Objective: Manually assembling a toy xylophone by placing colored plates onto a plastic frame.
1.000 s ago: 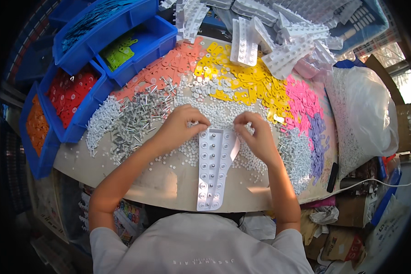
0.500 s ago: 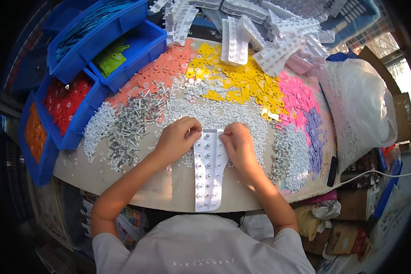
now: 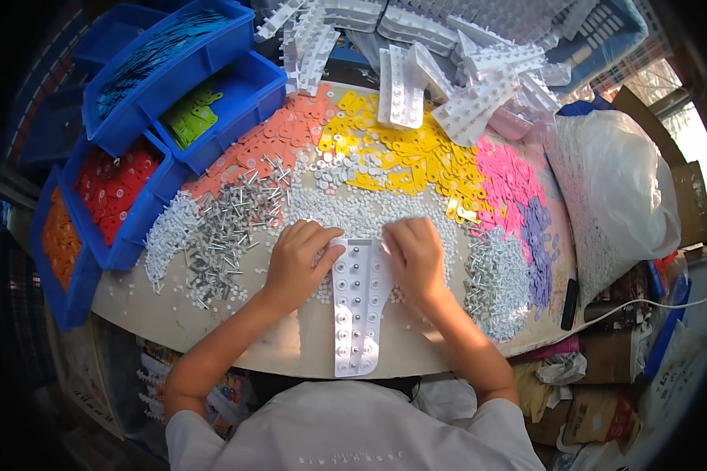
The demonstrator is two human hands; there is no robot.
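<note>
A white plastic strip tray [image 3: 340,330] with two rows of round seats lies upright in front of me, its wide end away from me. Small metal pins stand along its middle channel, and pale round pieces sit in the seats on both sides. My left hand [image 3: 300,259] is at the tray's far left corner, thumb and forefinger closed together. At the far right corner my right hand [image 3: 416,257] has its fingers curled in and slightly blurred. Whatever small piece either hand pinches is hidden. Small white discs [image 3: 334,208] are spread just beyond both hands.
Metal rivets [image 3: 239,216] and white pegs [image 3: 169,231] lie left, more pegs [image 3: 504,275] right. Coral [image 3: 271,129], yellow [image 3: 424,149], pink [image 3: 511,177] and purple tags [image 3: 538,243] ring the far side. Blue bins [image 3: 212,153] stand left, a plastic sack [image 3: 617,188] right, stacked white trays [image 3: 479,94] behind.
The whole view has shifted, so the table and tray appear lower in the picture. My right hand's fingers have moved slightly right along the tray's far corner; my left hand stays at its corner.
</note>
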